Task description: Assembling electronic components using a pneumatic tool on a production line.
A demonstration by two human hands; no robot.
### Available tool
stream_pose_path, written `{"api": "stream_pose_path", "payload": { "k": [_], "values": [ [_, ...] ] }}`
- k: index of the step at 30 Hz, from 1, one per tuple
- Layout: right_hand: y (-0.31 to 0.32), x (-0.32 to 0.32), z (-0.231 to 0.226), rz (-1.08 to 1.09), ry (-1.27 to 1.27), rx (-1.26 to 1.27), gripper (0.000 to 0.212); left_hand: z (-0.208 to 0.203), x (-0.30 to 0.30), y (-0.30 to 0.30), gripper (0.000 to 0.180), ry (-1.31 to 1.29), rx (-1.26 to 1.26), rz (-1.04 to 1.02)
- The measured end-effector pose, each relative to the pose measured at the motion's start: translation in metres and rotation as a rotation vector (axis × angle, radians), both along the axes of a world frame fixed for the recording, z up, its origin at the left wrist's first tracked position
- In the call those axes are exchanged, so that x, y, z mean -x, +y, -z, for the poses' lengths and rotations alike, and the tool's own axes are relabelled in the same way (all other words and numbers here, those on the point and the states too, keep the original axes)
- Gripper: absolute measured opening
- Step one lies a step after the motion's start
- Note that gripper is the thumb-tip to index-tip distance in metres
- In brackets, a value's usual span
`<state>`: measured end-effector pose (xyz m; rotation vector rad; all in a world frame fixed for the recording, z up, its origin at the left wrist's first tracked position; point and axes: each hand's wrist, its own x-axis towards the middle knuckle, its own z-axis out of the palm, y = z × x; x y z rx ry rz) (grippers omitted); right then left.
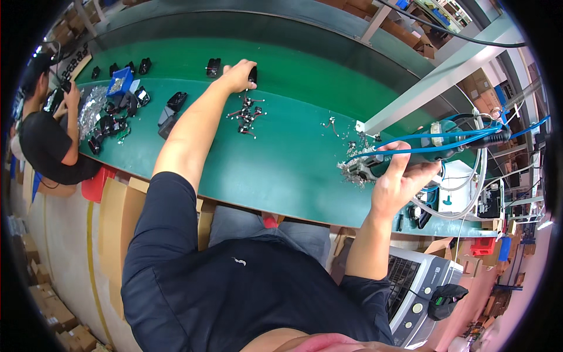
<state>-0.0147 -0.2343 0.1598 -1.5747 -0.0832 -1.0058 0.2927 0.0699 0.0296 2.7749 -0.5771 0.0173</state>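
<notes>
Head view. Left arm reaches nearly straight across the bench [287,167]; the left hand's [237,77] grip is clamped on a black part [253,75] at the far side, thumb and fingers on opposite edges, probably for a steady pinch. Small wired pieces [246,115] lie nearer, likely kept within reach. Right elbow bent; the right hand [400,179] is at a dark power tool [413,156] beside scattered metal bits [355,175]. Whether its grip is closed: cannot tell.

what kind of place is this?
Probably an electronics assembly workshop: a long green workbench, small wired parts scattered on it, and a co-worker seated at its left end.
</notes>
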Motion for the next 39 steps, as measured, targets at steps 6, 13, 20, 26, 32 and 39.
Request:
{"api": "stream_pose_path", "payload": {
  "k": [6,13,20,26,32,39],
  "values": [
    [0.016,0.035,-0.016,0.455,-0.183,0.765,0.059,-0.040,0.053,0.070,0.078,-0.131,0.064,-0.001],
    [0.072,-0.114,0.146,-0.259,0.401,0.823,0.047,-0.051,0.129,0.111,0.068,0.144,-0.094,-0.111],
    [0.119,-0.167,0.164,-0.413,0.547,0.731,0.038,-0.025,0.142,0.099,0.064,0.129,-0.195,-0.115],
    [0.092,-0.134,0.173,-0.107,0.439,0.837,0.026,-0.035,0.166,0.096,0.057,0.090,0.667,0.006],
    [0.048,-0.034,0.157,-0.100,0.590,0.648,0.021,-0.025,0.265,0.028,0.063,0.869,1.492,0.131],
    [0.036,0.038,0.150,0.004,0.582,0.641,0.019,0.016,0.305,-0.027,0.062,1.378,1.803,0.108]
  ]
}}
